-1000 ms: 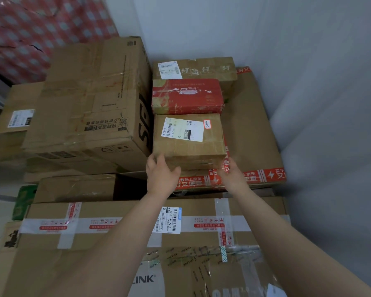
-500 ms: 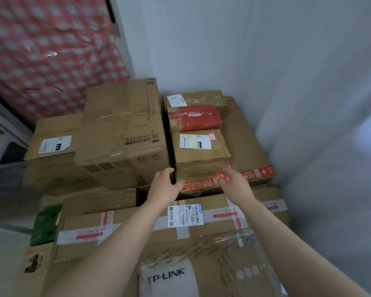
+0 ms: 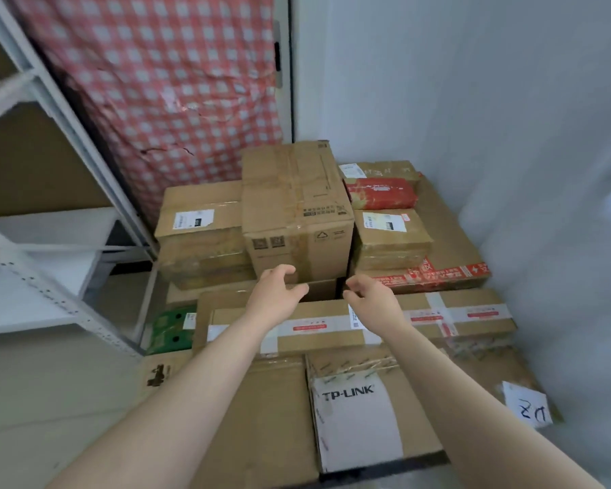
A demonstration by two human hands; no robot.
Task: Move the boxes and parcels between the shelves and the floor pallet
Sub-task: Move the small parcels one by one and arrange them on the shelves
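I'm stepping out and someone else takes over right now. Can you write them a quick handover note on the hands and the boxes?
Left hand: open, empty, above the taped box.
Right hand: open, empty, just beside it.
Stack on the floor: tall carton in the middle, labelled box to its left, small labelled parcel to its right with the red parcel behind it, TP-LINK box nearest.
Shelf unit stands at left.
Done: cannot tell from this view; nothing is held.
Left: pick the next box, probably the tall carton in front of the hands.

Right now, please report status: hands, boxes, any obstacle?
Left hand open, empty. Right hand open, empty. Both hover before tall taped box, not touching. Long box lies beneath wrists.
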